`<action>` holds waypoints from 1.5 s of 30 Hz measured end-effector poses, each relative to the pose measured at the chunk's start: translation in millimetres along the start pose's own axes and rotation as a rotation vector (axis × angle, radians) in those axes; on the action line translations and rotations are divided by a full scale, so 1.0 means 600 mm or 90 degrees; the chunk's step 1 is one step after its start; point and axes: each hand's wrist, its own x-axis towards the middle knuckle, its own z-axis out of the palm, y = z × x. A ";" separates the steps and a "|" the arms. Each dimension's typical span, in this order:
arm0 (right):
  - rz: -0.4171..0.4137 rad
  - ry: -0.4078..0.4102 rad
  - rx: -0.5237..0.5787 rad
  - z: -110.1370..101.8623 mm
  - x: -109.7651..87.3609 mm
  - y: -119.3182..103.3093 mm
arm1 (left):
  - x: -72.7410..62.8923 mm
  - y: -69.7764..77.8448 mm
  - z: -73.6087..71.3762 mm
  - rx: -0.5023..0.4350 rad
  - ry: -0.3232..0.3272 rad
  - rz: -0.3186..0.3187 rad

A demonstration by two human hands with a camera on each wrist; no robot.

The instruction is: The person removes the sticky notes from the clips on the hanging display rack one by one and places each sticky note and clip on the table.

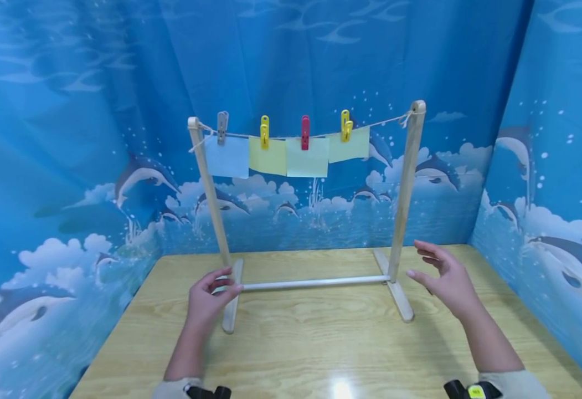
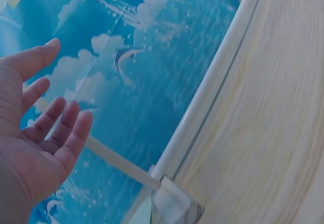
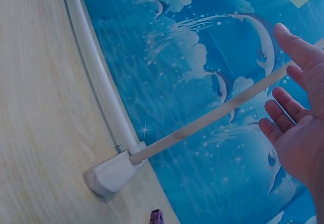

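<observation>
A wooden drying rack stands on the table, its left post (image 1: pixel 213 205) and right post (image 1: pixel 406 188) joined by a white bar (image 1: pixel 315 282). Along the string (image 1: pixel 389 120) hang a blue paper (image 1: pixel 227 160), a yellow paper (image 1: pixel 269 162), a pale green paper (image 1: pixel 308 163) and a yellow-green paper (image 1: pixel 355 147). A grey clothespin (image 1: pixel 222 127), two yellow clothespins (image 1: pixel 264 132) and a red clothespin (image 1: pixel 305 132) clip them. My left hand (image 1: pixel 210 296), fingers loosely bent, is beside the left foot, holding nothing. Right of the right post, my right hand (image 1: pixel 449 282) is also bare of any object.
The rack's left foot (image 1: pixel 229 316) and right foot (image 1: pixel 401 302) lie on the wooden tabletop (image 1: pixel 310 343). A blue dolphin-print curtain (image 1: pixel 295 66) surrounds the table at the back and sides. At the right wrist view's lower edge, a small purple object (image 3: pixel 156 217) shows partly.
</observation>
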 end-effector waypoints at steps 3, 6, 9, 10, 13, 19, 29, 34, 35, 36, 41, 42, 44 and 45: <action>-0.025 0.003 0.012 -0.003 0.004 -0.009 | 0.001 0.009 0.008 0.021 -0.018 0.000; -0.050 0.005 0.023 -0.006 0.008 -0.020 | 0.003 0.019 0.014 0.030 -0.035 0.009; -0.079 0.011 0.044 -0.009 0.016 -0.032 | 0.005 0.028 0.022 0.028 -0.048 0.019; -0.090 0.015 0.052 -0.010 0.019 -0.036 | 0.007 0.031 0.025 0.025 -0.051 0.021; -0.120 0.030 0.064 -0.014 0.031 -0.051 | 0.014 0.039 0.037 0.013 -0.067 0.037; -0.158 0.026 0.068 -0.022 0.049 -0.080 | 0.023 0.054 0.056 0.014 -0.122 0.076; -0.203 0.008 0.036 -0.040 0.072 -0.122 | 0.035 0.086 0.088 0.065 -0.175 0.142; -0.227 0.002 0.023 -0.047 0.084 -0.146 | 0.043 0.100 0.110 0.097 -0.174 0.157; -0.229 0.002 0.023 -0.048 0.086 -0.153 | 0.044 0.103 0.114 0.102 -0.172 0.160; -0.233 0.002 0.024 -0.050 0.089 -0.160 | 0.046 0.106 0.119 0.106 -0.171 0.165; -0.236 0.005 0.004 -0.055 0.107 -0.198 | 0.056 0.122 0.139 0.116 -0.173 0.179; -0.241 0.006 -0.002 -0.056 0.112 -0.204 | 0.058 0.124 0.144 0.116 -0.175 0.181; -0.246 0.008 -0.018 -0.057 0.119 -0.218 | 0.060 0.130 0.153 0.116 -0.174 0.178; -0.250 0.009 -0.022 -0.057 0.122 -0.224 | 0.061 0.133 0.157 0.113 -0.173 0.176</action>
